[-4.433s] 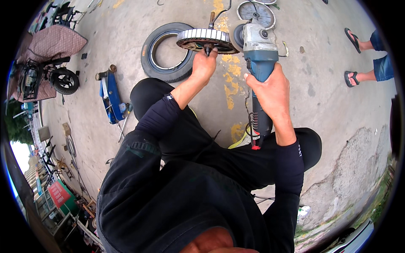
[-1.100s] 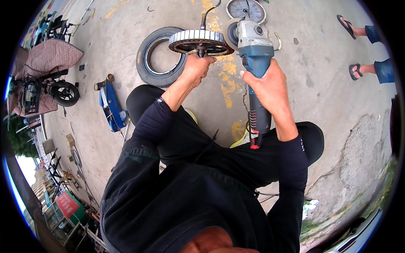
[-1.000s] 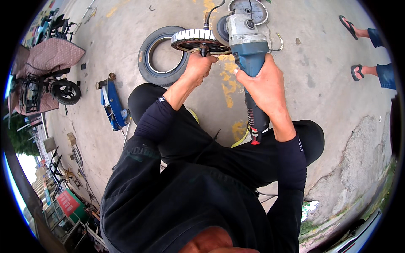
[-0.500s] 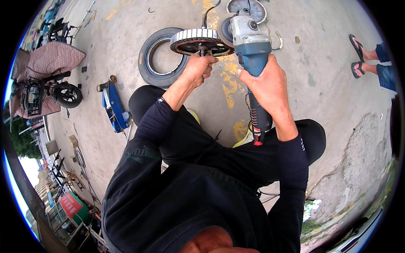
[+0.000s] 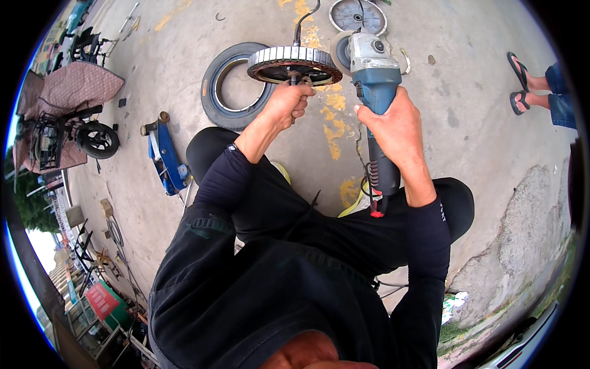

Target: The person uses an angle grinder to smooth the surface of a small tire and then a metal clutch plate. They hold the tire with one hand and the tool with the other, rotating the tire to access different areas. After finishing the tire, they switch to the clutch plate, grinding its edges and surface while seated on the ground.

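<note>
Far left: a covered cart (image 5: 67,98) and a small black wheel (image 5: 98,139) are seen at the edge of the concrete floor (image 5: 467,92).
Blue jack: a blue floor jack (image 5: 165,154) is laid on the concrete, left of the person's knee.
Tyre: a black tyre (image 5: 227,86) is laid flat on the ground, just behind and left of the wheel motor.
Wheel motor: a round hub motor (image 5: 295,64) with a ribbed silver rim is held up on its axle in front of the knees, overlapping the tyre's right edge.
Left hand: the left hand (image 5: 287,106) is closed in a fist around the axle under the motor, fingers curled tight.
Angle grinder: a blue and grey angle grinder (image 5: 373,104) is pointed away from the body, its disc (image 5: 340,52) set just beside the motor's right rim; whether contact is made cannot be told.
Right hand: the right hand (image 5: 396,126) is wrapped around the grinder's body, fingers clamped over it.
Round plate: a grey disc-shaped cover (image 5: 357,15) is laid on the floor beyond the grinder.
Far right: another person's sandalled feet (image 5: 522,80) are seen, well apart from the work.
</note>
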Available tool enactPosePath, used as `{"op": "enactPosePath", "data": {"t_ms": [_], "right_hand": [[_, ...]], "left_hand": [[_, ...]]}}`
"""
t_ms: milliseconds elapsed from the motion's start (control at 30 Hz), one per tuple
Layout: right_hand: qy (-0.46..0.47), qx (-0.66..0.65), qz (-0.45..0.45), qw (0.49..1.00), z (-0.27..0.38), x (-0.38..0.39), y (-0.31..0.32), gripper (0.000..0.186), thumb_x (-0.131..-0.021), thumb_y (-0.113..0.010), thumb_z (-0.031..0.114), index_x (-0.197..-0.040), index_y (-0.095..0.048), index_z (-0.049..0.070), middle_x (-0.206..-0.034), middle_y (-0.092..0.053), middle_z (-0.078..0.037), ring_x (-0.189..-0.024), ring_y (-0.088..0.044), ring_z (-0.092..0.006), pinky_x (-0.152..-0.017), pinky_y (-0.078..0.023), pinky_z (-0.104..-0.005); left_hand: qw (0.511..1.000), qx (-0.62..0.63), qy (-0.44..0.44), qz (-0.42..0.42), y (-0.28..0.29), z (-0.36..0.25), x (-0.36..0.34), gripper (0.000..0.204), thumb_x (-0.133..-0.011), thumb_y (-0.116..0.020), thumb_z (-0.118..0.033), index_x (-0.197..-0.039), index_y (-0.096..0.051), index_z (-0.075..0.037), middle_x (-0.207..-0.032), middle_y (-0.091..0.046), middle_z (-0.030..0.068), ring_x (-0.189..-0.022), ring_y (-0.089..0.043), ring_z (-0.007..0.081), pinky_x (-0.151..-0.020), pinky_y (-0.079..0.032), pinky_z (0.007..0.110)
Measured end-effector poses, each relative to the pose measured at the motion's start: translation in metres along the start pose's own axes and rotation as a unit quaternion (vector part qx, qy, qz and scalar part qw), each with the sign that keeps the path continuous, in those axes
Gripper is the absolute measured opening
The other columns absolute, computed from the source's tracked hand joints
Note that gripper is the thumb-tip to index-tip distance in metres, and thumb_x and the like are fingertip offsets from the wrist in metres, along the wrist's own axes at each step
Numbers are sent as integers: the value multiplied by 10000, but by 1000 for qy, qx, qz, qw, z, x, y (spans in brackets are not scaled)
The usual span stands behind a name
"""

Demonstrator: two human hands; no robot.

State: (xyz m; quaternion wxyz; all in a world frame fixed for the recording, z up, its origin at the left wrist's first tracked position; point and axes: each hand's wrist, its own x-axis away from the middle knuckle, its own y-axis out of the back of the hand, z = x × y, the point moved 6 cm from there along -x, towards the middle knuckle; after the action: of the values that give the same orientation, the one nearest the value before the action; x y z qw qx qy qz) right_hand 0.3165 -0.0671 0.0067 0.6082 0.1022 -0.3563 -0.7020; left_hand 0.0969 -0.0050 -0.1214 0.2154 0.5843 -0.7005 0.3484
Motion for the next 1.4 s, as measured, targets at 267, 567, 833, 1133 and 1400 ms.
{"op": "enactPosePath", "data": {"t_ms": [267,567,833,1133,1400], "right_hand": [[29,3,-10,1000,12,4,-2,500,-762,-796,255,-1093,-573,-47,-878,-706,-183,-809,-712,-289,-761,-551,-382],[28,-7,-14,999,15,8,-3,500,-764,-797,271,-1083,-576,-43,-892,-709,-186,-818,-712,-296,-765,-550,-383],[39,-16,-11,999,15,9,-2,500,-766,-794,265,-1083,-572,-51,-880,-705,-193,-796,-713,-315,-751,-552,-399],[12,-7,-13,1000,12,8,4,543,-748,-801,281,-1037,-537,-95,-886,-694,-288,-884,-703,-436,-812,-555,-470],[14,7,-27,999,-2,-3,5,524,-747,-782,285,-1051,-567,-83,-882,-702,-246,-856,-713,-392,-785,-560,-442]], "left_hand": [[1000,-12,-8,-11,-7,-5,5,314,-865,-634,-18,-715,-402,-168,-589,-313,-95,-426,-236,36,-394,-161,259],[1000,0,-21,-18,-9,-4,5,291,-856,-630,-13,-712,-422,-155,-596,-322,-87,-425,-246,37,-392,-169,258],[999,5,-24,-38,-6,-1,0,297,-853,-639,-13,-705,-420,-148,-595,-322,-81,-421,-253,41,-388,-174,258],[998,26,-41,-40,-8,-5,-4,258,-864,-626,-25,-723,-443,-140,-588,-313,-81,-427,-241,46,-397,-172,259],[996,82,-2,25,-4,-2,-4,271,-895,-600,-30,-732,-426,-159,-591,-298,-100,-427,-217,30,-384,-161,237]]}}
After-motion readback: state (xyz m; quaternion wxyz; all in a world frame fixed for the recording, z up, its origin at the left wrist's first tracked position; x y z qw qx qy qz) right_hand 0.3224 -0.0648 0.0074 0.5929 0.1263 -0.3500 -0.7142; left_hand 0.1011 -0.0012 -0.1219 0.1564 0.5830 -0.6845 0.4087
